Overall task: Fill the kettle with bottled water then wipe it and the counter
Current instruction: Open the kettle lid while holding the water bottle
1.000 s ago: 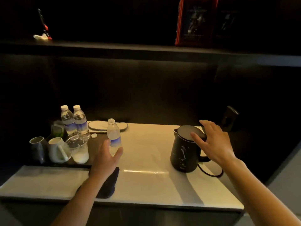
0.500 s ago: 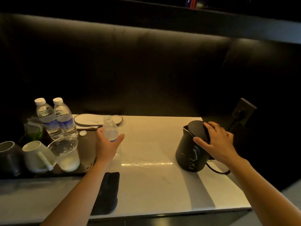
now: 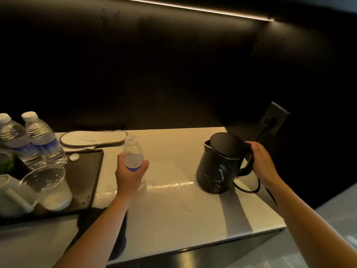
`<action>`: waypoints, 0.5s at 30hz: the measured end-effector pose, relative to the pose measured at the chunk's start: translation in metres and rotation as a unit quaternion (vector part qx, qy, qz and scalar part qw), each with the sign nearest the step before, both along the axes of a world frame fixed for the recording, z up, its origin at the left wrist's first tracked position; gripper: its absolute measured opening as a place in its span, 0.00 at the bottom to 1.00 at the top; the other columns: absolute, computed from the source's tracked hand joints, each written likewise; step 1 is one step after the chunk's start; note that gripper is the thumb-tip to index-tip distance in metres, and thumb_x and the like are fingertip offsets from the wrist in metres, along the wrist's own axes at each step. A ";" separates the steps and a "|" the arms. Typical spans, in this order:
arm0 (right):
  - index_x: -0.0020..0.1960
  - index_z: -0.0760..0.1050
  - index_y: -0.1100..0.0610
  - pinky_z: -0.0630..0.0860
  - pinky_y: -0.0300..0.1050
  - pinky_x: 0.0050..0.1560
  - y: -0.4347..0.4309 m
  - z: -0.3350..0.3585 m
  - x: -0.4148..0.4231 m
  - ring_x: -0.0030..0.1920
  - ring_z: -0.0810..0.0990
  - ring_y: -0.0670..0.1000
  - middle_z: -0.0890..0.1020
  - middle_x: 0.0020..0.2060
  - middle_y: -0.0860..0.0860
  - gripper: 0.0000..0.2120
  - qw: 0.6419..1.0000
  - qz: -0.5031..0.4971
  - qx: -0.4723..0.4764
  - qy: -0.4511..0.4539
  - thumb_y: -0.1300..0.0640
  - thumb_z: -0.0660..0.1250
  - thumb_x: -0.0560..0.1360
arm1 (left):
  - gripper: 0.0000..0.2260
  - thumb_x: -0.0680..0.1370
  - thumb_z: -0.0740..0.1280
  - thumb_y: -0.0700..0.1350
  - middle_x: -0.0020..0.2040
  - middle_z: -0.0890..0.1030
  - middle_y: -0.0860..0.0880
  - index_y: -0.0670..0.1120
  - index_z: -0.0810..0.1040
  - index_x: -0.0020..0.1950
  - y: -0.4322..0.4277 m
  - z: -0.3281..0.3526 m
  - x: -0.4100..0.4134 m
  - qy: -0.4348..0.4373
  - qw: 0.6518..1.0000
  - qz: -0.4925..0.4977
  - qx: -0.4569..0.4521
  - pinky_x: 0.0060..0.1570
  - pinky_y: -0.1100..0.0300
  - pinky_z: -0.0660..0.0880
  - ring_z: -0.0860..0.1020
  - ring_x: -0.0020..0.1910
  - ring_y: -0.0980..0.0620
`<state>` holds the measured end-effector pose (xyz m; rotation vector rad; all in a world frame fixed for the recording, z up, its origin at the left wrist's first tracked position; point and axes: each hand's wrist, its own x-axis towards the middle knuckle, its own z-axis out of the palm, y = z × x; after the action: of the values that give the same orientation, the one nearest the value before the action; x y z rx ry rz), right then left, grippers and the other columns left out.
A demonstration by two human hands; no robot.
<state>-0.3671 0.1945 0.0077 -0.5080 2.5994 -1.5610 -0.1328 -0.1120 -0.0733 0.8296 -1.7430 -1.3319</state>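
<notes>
A black electric kettle [image 3: 220, 163] stands on the pale counter [image 3: 173, 206] at the right, its lid down. My right hand [image 3: 263, 163] is wrapped around the kettle's handle. My left hand [image 3: 129, 175] grips an uncapped clear water bottle [image 3: 133, 151] with a blue label, held upright over the counter's middle. The bottle's white cap [image 3: 74, 157] lies on the black tray [image 3: 87, 180]. A dark cloth [image 3: 116, 238] lies under my left forearm near the front edge, partly hidden.
Two capped water bottles [image 3: 32, 140], a clear plastic cup [image 3: 50, 188] and a white mug [image 3: 11, 196] crowd the tray at left. A flat white slipper [image 3: 92, 139] lies at the back. The kettle's cord runs to a wall socket [image 3: 274, 118].
My right hand slid from the kettle's lid to its handle. My left hand closed around the uncapped bottle and lifted it slightly. The camera tilted down and closer.
</notes>
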 end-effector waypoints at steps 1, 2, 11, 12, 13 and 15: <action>0.54 0.77 0.48 0.69 0.48 0.56 0.001 -0.002 -0.002 0.60 0.76 0.53 0.79 0.53 0.50 0.19 0.999 -0.021 -0.032 -0.032 0.42 0.50 0.82 | 0.26 0.73 0.77 0.45 0.62 0.75 0.48 0.51 0.68 0.66 0.008 -0.001 -0.003 0.005 1.000 -0.008 0.001 0.48 0.67 0.72 0.75 0.58 0.48; 0.52 0.78 0.50 0.68 0.48 0.57 0.002 -0.003 -0.002 0.58 0.77 0.54 0.81 0.51 0.52 0.20 0.995 -0.035 -0.065 -0.072 0.41 0.50 0.82 | 0.25 0.73 0.77 0.45 0.61 0.74 0.49 0.52 0.68 0.65 0.016 -0.001 -0.007 0.007 1.000 -0.013 0.001 0.48 0.68 0.72 0.75 0.58 0.49; 0.51 0.78 0.61 0.64 0.50 0.61 0.023 -0.010 -0.028 0.41 0.78 0.55 0.78 0.34 0.55 0.24 0.954 0.069 -0.184 -0.228 0.43 0.55 0.81 | 0.29 0.72 0.77 0.44 0.61 0.74 0.50 0.48 0.67 0.69 0.092 -0.002 -0.046 -0.008 1.000 -0.011 0.026 0.47 0.70 0.71 0.74 0.58 0.50; 0.50 0.77 0.62 0.65 0.50 0.59 0.026 -0.008 -0.031 0.38 0.76 0.54 0.76 0.34 0.55 0.22 0.947 0.094 -0.190 -0.240 0.44 0.55 0.81 | 0.29 0.72 0.77 0.44 0.61 0.74 0.51 0.49 0.67 0.69 0.100 -0.001 -0.051 -0.011 1.000 -0.010 0.024 0.47 0.71 0.70 0.74 0.58 0.50; 0.51 0.76 0.62 0.66 0.50 0.57 0.029 -0.008 -0.034 0.37 0.74 0.53 0.74 0.34 0.55 0.22 0.941 0.120 -0.194 -0.251 0.44 0.55 0.81 | 0.29 0.72 0.77 0.44 0.61 0.74 0.51 0.50 0.67 0.68 0.106 -0.001 -0.055 -0.012 1.000 -0.008 0.022 0.47 0.71 0.69 0.73 0.58 0.50; 0.55 0.74 0.64 0.66 0.50 0.55 0.034 -0.009 -0.039 0.38 0.73 0.53 0.74 0.35 0.55 0.23 0.928 0.151 -0.207 -0.272 0.44 0.56 0.81 | 0.28 0.72 0.77 0.44 0.60 0.74 0.51 0.51 0.67 0.67 0.116 -0.002 -0.063 -0.011 1.000 0.001 0.023 0.47 0.70 0.70 0.74 0.58 0.50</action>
<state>-0.4065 0.2281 -0.0014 -0.3962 1.7084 -1.8152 -0.1953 0.0042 -0.0752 0.8738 -1.7351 -1.3708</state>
